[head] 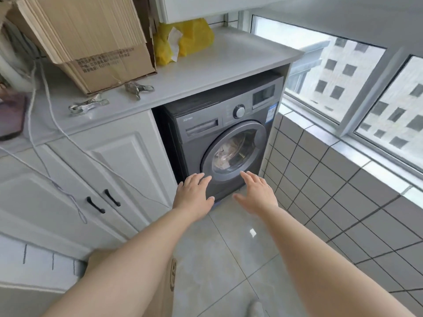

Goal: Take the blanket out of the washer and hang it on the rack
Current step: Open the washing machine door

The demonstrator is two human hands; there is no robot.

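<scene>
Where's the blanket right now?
In the head view it is inside the washer, right of centre: pale fabric, the blanket, shows through the closed round door, above the open left hand and right hand.

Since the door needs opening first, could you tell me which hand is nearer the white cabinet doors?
Left. The left hand is just right of the cabinet doors, by the washer's lower left; the right hand is farther right.
</scene>
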